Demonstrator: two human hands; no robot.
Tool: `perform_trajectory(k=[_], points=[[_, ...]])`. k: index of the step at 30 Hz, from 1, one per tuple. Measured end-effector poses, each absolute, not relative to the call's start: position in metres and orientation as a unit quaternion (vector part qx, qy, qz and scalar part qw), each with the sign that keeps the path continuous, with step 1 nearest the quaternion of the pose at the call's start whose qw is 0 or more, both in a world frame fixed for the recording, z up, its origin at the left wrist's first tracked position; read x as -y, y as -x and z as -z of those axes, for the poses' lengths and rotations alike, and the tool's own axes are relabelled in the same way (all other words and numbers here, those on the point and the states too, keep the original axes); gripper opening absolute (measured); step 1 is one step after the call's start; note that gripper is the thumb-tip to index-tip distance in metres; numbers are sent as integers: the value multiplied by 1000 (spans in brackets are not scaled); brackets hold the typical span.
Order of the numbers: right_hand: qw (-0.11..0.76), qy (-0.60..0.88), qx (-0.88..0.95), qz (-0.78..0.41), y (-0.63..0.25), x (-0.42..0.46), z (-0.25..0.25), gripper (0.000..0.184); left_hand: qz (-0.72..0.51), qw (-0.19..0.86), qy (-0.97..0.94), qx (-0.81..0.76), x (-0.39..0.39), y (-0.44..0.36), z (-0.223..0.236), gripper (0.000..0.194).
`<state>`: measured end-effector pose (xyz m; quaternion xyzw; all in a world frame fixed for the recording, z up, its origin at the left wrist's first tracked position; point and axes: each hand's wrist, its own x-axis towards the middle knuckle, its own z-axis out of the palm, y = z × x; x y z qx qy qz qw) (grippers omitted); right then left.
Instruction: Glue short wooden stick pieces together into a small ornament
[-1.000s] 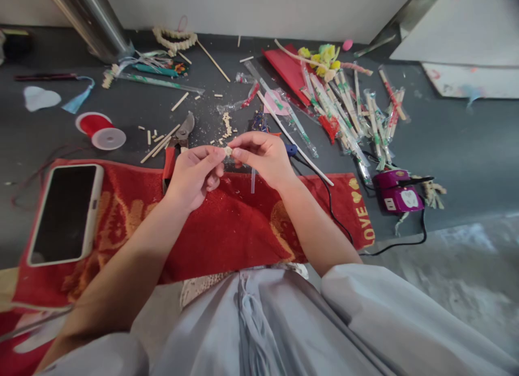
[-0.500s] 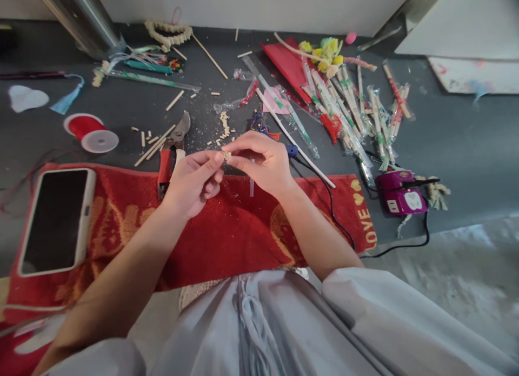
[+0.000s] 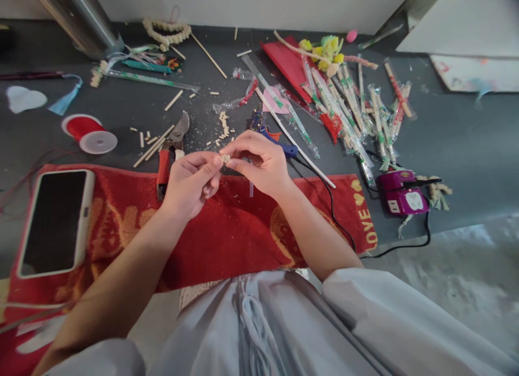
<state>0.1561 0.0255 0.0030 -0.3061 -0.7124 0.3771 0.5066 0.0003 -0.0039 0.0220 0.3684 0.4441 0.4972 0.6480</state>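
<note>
At left, the pruners [image 3: 163,165] are partly covered by the left hand [image 3: 187,182], its fingers closed on one side of a small pale piece [image 3: 225,159] at centre, near the far edge of the towel [image 3: 227,238]. The other side is pinched by the right hand [image 3: 263,162]. If squeezed unevenly, the piece could be dropped — and, being tiny, lost among scraps [image 3: 224,125] on the bench [image 3: 458,159]. Its shape is mostly hidden by the fingers; the glue gun [image 3: 288,149], at right, is partly concealed behind the right hand.
</note>
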Motion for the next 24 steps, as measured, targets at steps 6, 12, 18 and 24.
perform_trajectory(k=[6,12,18,24], points=[[507,299,717,-372,-155,-26,-3,21,-518,629,-368,-447,6,-3,-23,23],[504,303,716,-377,-155,-25,-3,25,-527,621,-373,-445,7,-3,-25,21],[493,313,718,-380,-155,-26,-3,31,-521,623,-375,-446,7,-3,-23,22],[495,316,715,-378,-157,-27,-4,29,-523,638,-365,-430,6,-3,-23,19]])
